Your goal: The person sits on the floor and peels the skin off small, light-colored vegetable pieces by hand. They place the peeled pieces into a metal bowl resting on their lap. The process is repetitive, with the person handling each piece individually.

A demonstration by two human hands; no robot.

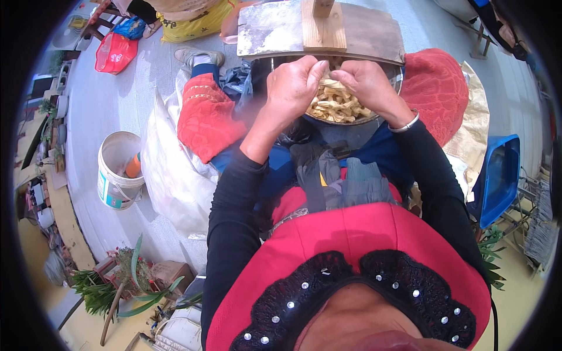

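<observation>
Both of my hands meet over a round basin filled with pale, knotted, dried strips. My left hand has its fingers curled closed, with the thumb uppermost, at the basin's left side. Close beside it, my right hand, a light bangle on its wrist, is curled the same way. A small pale piece shows between the two thumbs, and both hands seem to pinch it; the fingertips are mostly hidden. Just beyond my hands, a wooden board with a block fixed on it lies across the basin's far part.
A white bucket with an orange-handled thing inside and a large white sack stand at the left. A blue plastic tub is at the right. Further off lie a red bag and a yellow sack, near another person's leg.
</observation>
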